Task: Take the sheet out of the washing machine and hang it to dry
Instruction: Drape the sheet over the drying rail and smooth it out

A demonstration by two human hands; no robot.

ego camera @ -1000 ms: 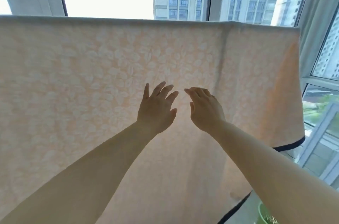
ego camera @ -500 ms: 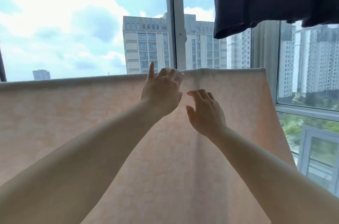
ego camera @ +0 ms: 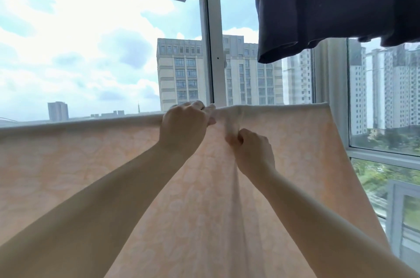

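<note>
Both hands [ego camera: 185, 128] newly, seemingly, gripping sheet [ego camera: 79, 164].

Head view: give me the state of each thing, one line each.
sheet: draped over the line, bunched near the hands
left hand: grips the sheet's top edge
right hand: pinches a fold just below the top
dark garment: hanging above, right

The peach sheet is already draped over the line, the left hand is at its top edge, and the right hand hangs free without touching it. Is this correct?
Not quite. In the head view the right hand is not free: it pinches a fold of the peach sheet just below the top edge. The rest stands: the sheet is draped over the line, and the left hand is at its top edge.
</note>
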